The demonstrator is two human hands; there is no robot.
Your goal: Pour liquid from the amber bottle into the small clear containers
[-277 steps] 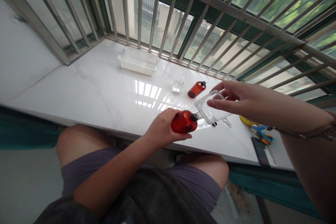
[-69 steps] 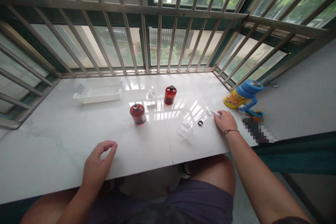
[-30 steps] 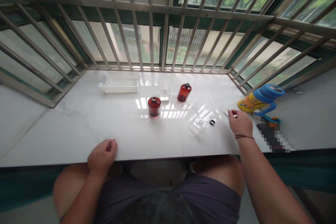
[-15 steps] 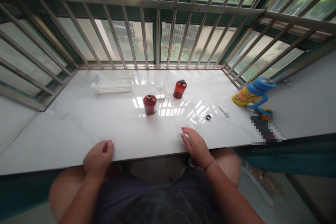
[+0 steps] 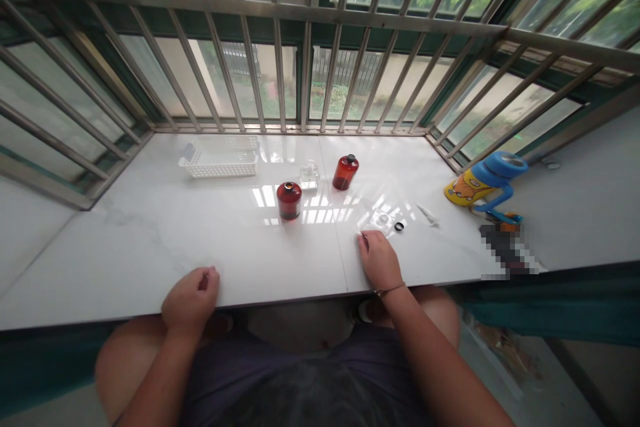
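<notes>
My left hand [image 5: 191,299] rests at the front edge of the white table as a loose fist, with no object showing in it. Farther right, my right hand [image 5: 380,261] has its fingers drawn together on the tabletop; what they pinch is hidden, apart from a pale bit at the tips. Just beyond them lies a clear plastic piece [image 5: 383,219], and a small black ring [image 5: 399,227] sits beside it. A dark red bottle [image 5: 289,201] with an uncapped neck stands left of that hand. Behind are a clear glass bottle [image 5: 309,177] and a red bottle with black cap [image 5: 345,172].
A white perforated basket [image 5: 220,165] stands at the back left. On the right are a thin whitish item [image 5: 428,215], a yellow and blue flask [image 5: 483,180] and a blurred dark object [image 5: 507,250]. Metal window bars [image 5: 300,80] border the table's back.
My right hand has moved right and slightly forward toward the clear plastic piece, its fingers drawing closer together. The small white thing at its fingertips is now mostly hidden. My left hand keeps its pose.
</notes>
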